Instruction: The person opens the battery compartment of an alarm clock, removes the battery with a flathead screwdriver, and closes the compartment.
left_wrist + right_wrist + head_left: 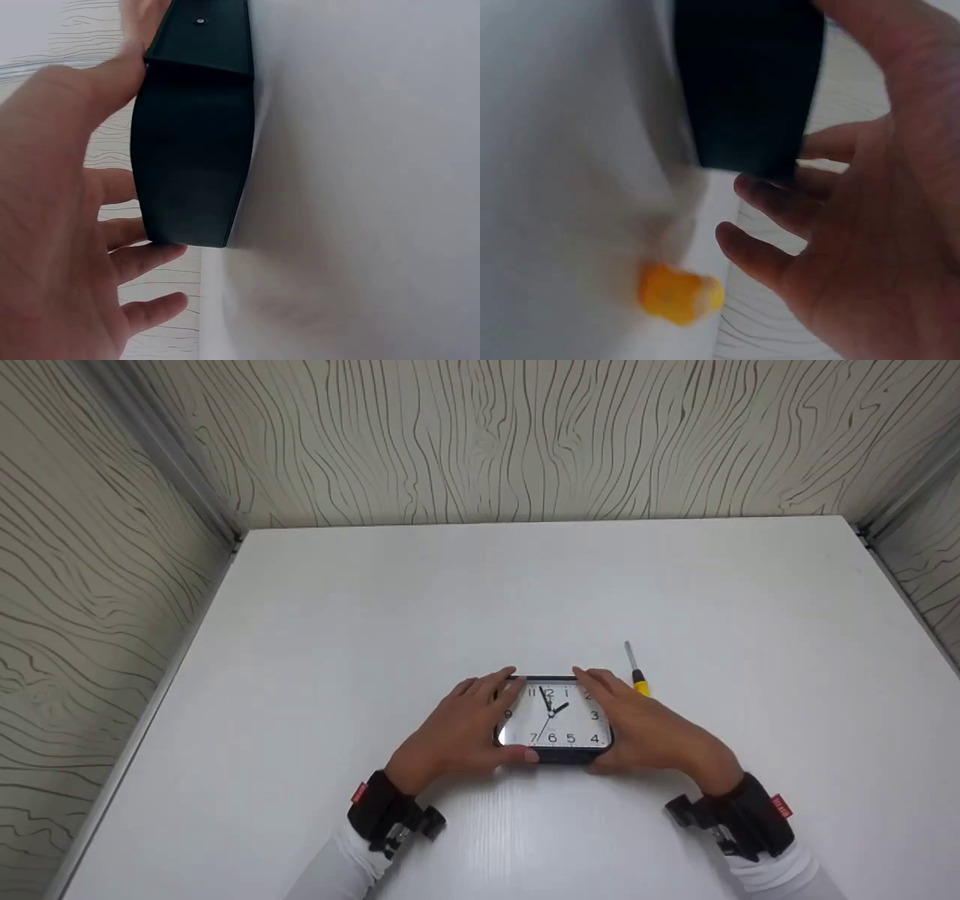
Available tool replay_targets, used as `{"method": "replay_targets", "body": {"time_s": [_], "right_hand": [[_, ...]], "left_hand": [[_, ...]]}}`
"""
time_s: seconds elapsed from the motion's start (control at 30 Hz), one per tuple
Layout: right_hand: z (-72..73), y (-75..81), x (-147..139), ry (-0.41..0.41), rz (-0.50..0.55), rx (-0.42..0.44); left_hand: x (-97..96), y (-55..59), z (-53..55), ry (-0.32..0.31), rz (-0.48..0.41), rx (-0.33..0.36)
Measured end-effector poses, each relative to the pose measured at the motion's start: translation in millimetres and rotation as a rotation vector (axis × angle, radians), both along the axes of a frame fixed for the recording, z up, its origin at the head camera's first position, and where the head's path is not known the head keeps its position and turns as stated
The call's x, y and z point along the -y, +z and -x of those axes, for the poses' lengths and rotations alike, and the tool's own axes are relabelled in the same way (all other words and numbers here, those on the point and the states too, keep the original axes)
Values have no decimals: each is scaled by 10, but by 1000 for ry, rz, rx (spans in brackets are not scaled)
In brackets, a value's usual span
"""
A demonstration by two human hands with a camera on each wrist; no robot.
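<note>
A rectangular clock (559,727) with a dark case and white dial lies face up between both hands, low over the tabletop. My left hand (461,727) grips its left end, thumb along the near side and fingers at the far edge. From the opposite end my right hand (641,727) holds the clock in the same way. The left wrist view shows the clock's dark side (191,150), with a small screw near the top. In the right wrist view the fingers reach round the far edge of the case (746,82). Its underside is hidden.
Just right of the right hand lies a screwdriver (639,681) with a yellow and black handle, its shaft pointing away. The white table (412,600) meets patterned wall panels (480,442) at the back and sides. Black camera straps (386,814) sit on both wrists.
</note>
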State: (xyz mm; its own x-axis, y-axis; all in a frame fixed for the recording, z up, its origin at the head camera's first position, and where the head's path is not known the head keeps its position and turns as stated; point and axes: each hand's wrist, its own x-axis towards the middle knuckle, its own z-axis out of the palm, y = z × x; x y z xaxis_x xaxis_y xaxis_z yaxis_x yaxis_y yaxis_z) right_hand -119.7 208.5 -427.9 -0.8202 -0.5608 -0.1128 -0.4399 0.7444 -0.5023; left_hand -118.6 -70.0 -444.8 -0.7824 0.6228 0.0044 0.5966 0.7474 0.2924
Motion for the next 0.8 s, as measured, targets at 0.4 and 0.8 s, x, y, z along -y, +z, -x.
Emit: {"method": "replay_targets", "body": {"time_s": [0.4,0.8], "right_hand": [[-36,199,43,201,649,-88],[-74,146,98,232,486,-46]], "left_hand": [[-98,230,-126,-19,-383,28],[-49,303,-128,-138,-885,361]]}}
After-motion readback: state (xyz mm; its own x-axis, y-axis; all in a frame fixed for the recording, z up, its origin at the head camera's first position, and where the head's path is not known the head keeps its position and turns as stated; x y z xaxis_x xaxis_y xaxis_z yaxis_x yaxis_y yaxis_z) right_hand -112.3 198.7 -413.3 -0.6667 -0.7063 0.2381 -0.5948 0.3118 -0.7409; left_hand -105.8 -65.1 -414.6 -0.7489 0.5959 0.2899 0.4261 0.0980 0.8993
